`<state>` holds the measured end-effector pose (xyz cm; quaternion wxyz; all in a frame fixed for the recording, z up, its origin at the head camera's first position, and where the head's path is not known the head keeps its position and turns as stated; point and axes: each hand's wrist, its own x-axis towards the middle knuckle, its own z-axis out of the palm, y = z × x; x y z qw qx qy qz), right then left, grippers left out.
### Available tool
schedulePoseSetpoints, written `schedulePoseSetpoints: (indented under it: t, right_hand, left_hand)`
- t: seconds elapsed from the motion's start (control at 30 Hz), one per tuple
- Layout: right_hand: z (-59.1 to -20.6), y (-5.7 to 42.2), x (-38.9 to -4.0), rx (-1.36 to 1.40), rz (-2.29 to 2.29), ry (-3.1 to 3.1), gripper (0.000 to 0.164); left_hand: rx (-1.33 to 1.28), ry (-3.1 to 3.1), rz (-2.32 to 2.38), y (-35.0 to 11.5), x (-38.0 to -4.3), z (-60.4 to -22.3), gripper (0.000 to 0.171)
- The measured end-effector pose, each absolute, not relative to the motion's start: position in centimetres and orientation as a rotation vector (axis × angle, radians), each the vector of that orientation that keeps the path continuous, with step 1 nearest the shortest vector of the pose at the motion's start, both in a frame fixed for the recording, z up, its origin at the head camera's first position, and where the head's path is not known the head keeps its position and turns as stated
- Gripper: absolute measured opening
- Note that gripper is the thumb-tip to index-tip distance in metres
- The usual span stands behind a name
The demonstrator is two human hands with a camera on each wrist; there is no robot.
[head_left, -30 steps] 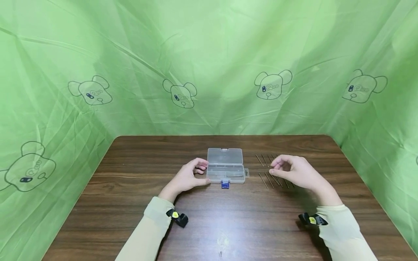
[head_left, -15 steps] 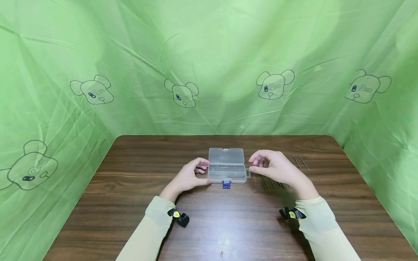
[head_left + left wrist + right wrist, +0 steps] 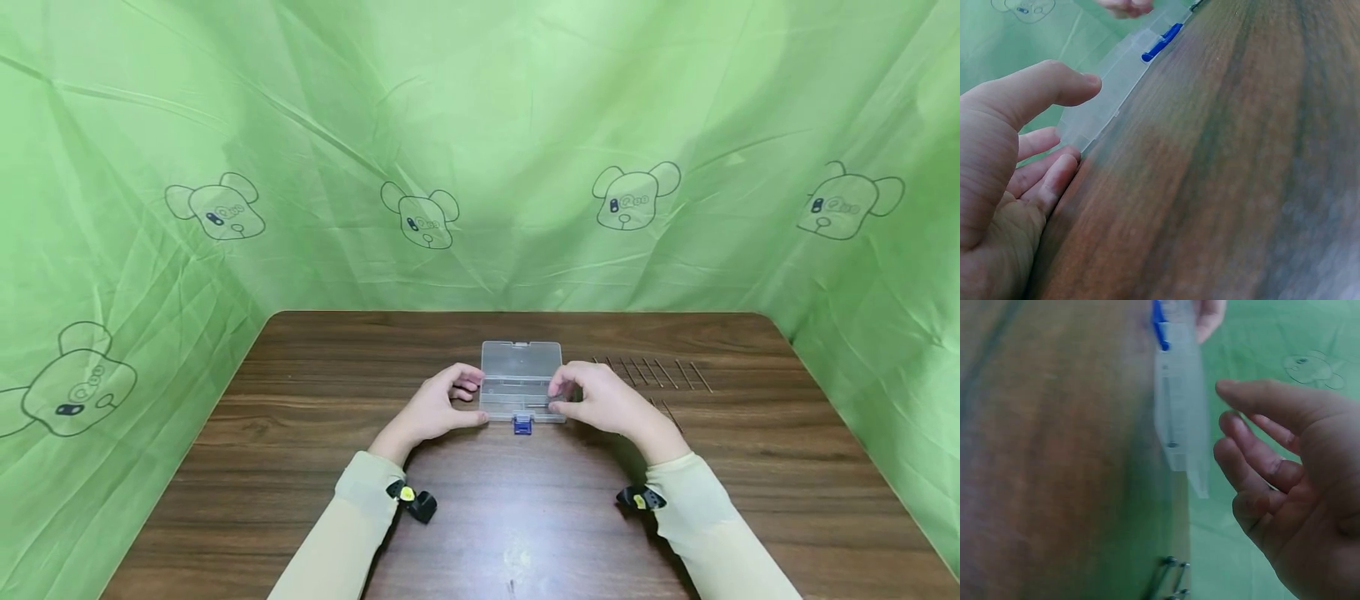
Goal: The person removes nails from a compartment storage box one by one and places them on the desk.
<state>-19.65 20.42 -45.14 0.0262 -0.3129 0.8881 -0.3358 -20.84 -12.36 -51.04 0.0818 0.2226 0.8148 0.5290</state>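
Observation:
A clear plastic storage box (image 3: 495, 408) with a blue latch (image 3: 522, 425) lies on the table, its lid (image 3: 517, 358) folded back. My left hand (image 3: 431, 407) grips the box's left end, thumb at the front corner and fingers behind. Over the right end is my right hand (image 3: 603, 400); in the right wrist view its thumb and fingers are loosely bent and apart, with nothing visible between them. Inside the box lies a slim metal rod with a small head (image 3: 1171, 412), like a screw or nail. The hand covers part of the box in the head view.
Several similar slim metal rods (image 3: 662, 374) lie slanted in two rows right of the box; my right hand hides part of the nearer row. The brown wooden table (image 3: 315, 417) is bounded by green cloth walls (image 3: 517, 250) at the back and sides.
My right hand has moved left, from above the rows of metal rods to the right end of the box, uncovering the farther row. My left hand has stayed on the box.

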Motion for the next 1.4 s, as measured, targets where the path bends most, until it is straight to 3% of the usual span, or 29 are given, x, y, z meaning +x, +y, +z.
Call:
schedulePoseSetpoints:
  t: [0.4,1.4]
  right_hand:
    - [-46.2,19.2,-19.8,-1.182,-0.742,2.880,0.011]
    - [-46.0,18.1,-19.5,-0.930,-0.620,2.880,0.004]
  left_hand:
    - [0.657,2.464,1.545,-12.4,-20.9,-50.8,0.066]
    - [0.680,2.462,1.543,-12.4,-20.8,-51.0,0.065]
